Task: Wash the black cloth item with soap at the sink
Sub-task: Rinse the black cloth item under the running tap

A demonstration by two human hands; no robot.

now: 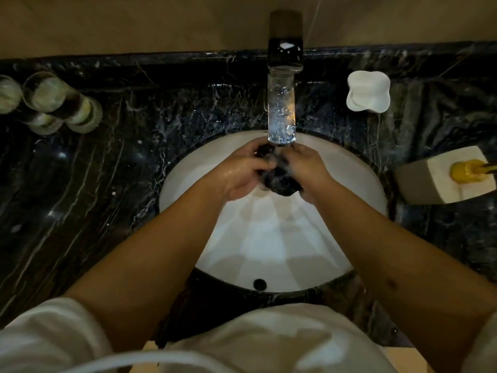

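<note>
Head view, all places given from the tap (282,103).

Item: black cloth (281,180), wet and bunched into a wad, held just under the tap's spout and over the sink (357,184) bowl. A little pale lather seems to sit on its upper folds.

Left hand (236,176): on the cloth's left side, my fingers curled round the wad and clamped on it.

Right hand (309,170): on the cloth's right side, fingers likewise wrapped and clamped on it, knuckles just below the spout.

Step in hand, as I judge it: rubbing the cloth between both hands, either working soap in or rinsing; I cannot tell whether water is running.

Next move calls for: kneading with both grips firm, turning the wad so hidden folds get worked.

Orientation: crumpled, no clear front; its longer run lies from under the spout toward me.

Nearby: white soap dish (368,92), right of the tap.
</note>
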